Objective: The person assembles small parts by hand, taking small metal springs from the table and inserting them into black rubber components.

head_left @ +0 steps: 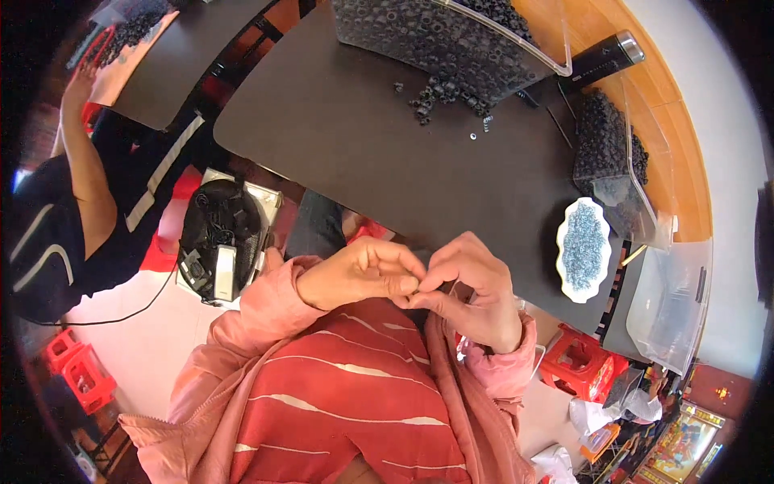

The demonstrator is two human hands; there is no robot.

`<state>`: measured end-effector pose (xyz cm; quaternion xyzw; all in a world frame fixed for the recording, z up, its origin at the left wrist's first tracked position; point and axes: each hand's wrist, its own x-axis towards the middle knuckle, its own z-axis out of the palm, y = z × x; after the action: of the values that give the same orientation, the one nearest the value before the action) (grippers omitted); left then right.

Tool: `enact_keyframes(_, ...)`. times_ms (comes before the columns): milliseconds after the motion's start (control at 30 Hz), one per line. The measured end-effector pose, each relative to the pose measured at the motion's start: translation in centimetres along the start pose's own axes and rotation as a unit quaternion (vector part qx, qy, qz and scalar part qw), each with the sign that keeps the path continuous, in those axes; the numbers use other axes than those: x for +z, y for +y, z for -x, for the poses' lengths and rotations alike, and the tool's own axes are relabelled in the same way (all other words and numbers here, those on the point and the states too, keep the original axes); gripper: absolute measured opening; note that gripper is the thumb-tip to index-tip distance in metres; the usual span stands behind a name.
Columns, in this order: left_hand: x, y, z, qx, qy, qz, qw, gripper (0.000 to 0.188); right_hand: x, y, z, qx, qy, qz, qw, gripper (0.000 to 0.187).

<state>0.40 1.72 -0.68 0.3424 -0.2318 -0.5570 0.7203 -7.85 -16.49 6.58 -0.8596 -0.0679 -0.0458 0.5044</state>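
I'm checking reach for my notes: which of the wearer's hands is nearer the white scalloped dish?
Right. The right hand is left of the white dish, apart from it; the left hand is farther left, beyond the right one.

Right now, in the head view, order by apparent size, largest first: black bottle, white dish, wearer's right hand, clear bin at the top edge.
1. Clear bin, though the frame cuts it.
2. Right hand and white dish: unsure, the hand seems nearer the camera.
3. Black bottle.
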Motion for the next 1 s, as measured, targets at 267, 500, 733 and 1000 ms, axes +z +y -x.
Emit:
enact_keyframes(267,-0.1,-0.1,-0.1,-0.005,0.047,0.089,0.995,0.027,-0.2,0.4,-1.6,-0.037,-0.017,0.010,0.999,0.018)
enact_keyframes(500,0.0,0.4,0.0,0.045,0.127,0.125,0.983,0.028,-1.0,2.4,-5.5,0.044,0.096,-0.023,0.994,0.009)
enact_keyframes(733,0.1,0.9,0.3,0.054,0.175,0.144,0.972,0.034,-1.1,7.7,-11.9,0.006,0.158,0.182,0.970,0.013)
enact_keyframes(1000,-0.7,1.2,0.6,0.082,0.168,0.157,0.970,0.032,-0.1,8.7,-13.2,-0.002,0.156,0.246,0.957,0.010)
